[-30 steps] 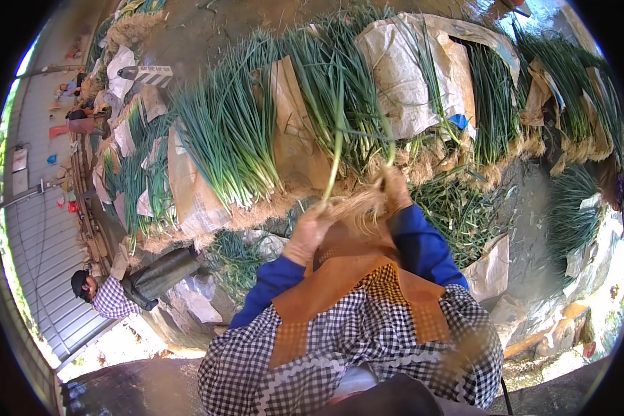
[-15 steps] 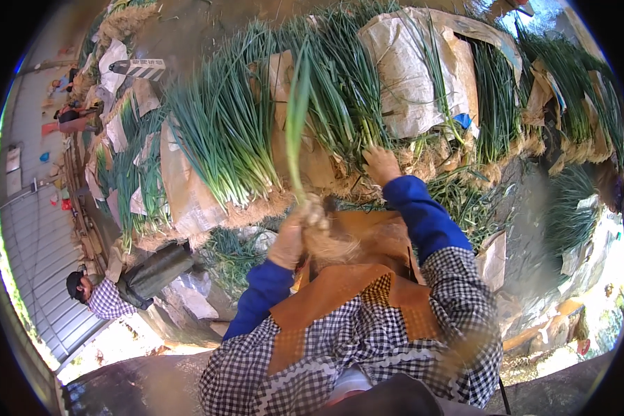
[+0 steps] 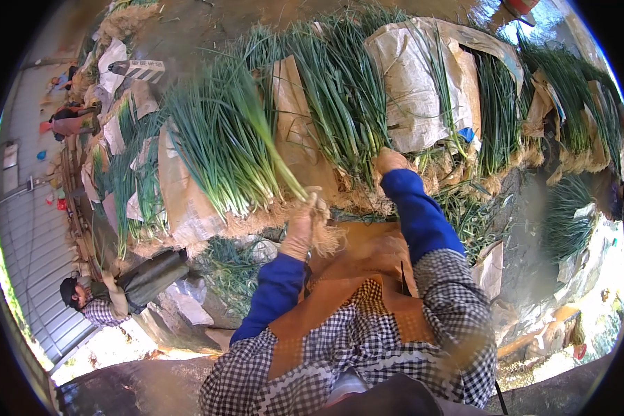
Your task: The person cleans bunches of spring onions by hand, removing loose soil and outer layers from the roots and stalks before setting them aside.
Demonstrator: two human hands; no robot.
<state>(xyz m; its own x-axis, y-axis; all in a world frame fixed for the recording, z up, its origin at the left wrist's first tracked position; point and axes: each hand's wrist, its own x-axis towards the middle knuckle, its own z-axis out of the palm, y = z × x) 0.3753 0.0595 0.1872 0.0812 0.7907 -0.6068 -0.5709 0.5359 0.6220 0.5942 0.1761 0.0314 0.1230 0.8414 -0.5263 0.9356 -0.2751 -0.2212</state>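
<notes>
My left hand [image 3: 301,227] grips a few green onions [image 3: 281,171] near their white ends, above my lap. Their leaves slant up and left across a large pile of green onions [image 3: 222,132], and their tan, stringy roots [image 3: 328,240] hang beside my fingers. My right hand [image 3: 393,161] reaches to the root end of a second green onion pile [image 3: 343,104], farther right. Its fingers are curled in against the lower stalks there and are partly hidden.
A brown sheet [image 3: 295,132] separates the two piles. To the right lies a pale sack [image 3: 419,90], with more onion bundles [image 3: 496,111] beyond. Loose leaves [image 3: 457,218] litter the ground below. At left, a person in a dark cap [image 3: 83,295] bends toward another row.
The green onions in my left hand have tipped leftward over the large pile. My right hand has shifted slightly right and down, its fingers now more curled. The person at left has moved slightly.
</notes>
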